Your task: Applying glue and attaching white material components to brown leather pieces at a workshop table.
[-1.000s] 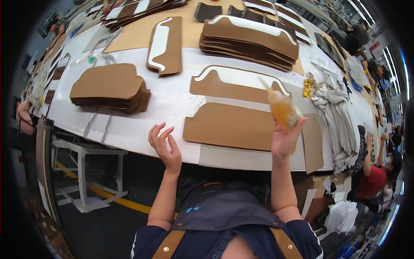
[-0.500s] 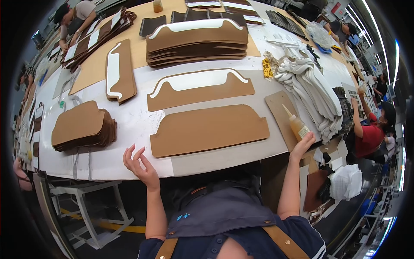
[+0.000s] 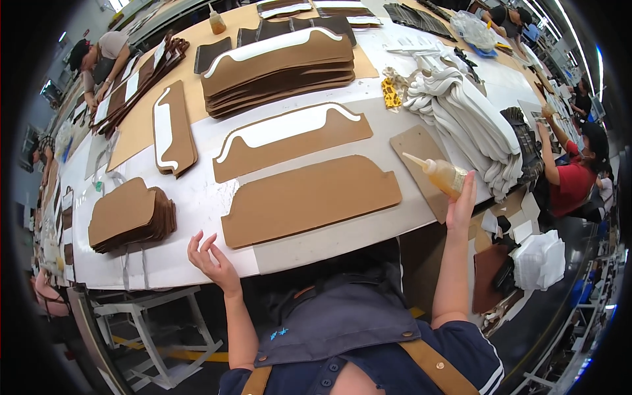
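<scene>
In my right hand (image 3: pixel 462 201) is a squeeze bottle (image 3: pixel 445 176) of amber liquid, tilted so its long pale nozzle points left over a brown board (image 3: pixel 421 168). My left hand (image 3: pixel 214 264) hovers at the table's near edge with its fingers apart and nothing in them. Between my hands, a flat brown panel (image 3: pixel 309 201) with a notched outline lies on the table. Just beyond it rests a similar brown panel (image 3: pixel 316 138) bearing a white curved piece (image 3: pixel 283 130). The left hand is nearest the flat panel's lower left corner.
A stack of brown panels (image 3: pixel 280 82) stands farther back. To the left are a brown pile (image 3: pixel 122 214) and an upright-lying panel (image 3: pixel 184 131). White strips (image 3: pixel 471 118) heap at the right. Another amber bottle (image 3: pixel 216 22) stands far back. Co-workers are around, one in a red shirt (image 3: pixel 571 187).
My right hand has raised the bottle and tipped it over, so its nozzle now points more to the left. My left hand stays open near the table edge. The view has tilted slightly.
</scene>
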### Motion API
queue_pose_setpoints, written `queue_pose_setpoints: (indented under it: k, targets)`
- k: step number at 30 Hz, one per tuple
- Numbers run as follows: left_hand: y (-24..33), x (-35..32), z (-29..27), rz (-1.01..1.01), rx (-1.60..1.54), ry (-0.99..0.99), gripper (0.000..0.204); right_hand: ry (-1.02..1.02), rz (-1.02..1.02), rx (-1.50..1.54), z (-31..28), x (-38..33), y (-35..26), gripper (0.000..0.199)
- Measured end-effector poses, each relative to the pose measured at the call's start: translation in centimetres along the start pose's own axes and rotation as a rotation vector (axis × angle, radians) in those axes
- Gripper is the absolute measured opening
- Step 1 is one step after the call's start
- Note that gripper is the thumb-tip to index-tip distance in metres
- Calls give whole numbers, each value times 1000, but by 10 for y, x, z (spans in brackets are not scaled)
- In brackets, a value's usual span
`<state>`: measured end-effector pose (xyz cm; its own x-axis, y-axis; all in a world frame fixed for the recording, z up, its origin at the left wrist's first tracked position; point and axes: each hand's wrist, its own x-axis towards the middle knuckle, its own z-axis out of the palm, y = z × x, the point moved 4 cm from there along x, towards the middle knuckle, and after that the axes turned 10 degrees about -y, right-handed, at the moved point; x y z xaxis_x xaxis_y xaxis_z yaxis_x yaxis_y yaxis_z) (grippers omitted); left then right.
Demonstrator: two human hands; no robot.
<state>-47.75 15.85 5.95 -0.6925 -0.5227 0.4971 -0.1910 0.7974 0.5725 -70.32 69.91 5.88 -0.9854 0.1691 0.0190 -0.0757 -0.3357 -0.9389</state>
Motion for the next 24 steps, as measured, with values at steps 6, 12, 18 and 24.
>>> queue_pose_setpoints:
  k: [6, 12, 18, 24]
  targets:
    - [0, 0, 1, -2, 9, -3, 22, 295, -230, -373, -29, 2, 4, 45]
    - [-1, 1, 0, 15, 34, -22, 21, 436, -468, -1338, -50, 10, 3, 38]
    - [1, 0, -1, 14, 23, -13, 19, 183, -820, -1302, 14, 61, -127, 34]
    - [-1, -1, 0, 21, 32, 7, 19, -107, -699, -1425, -5, 156, -161, 27]
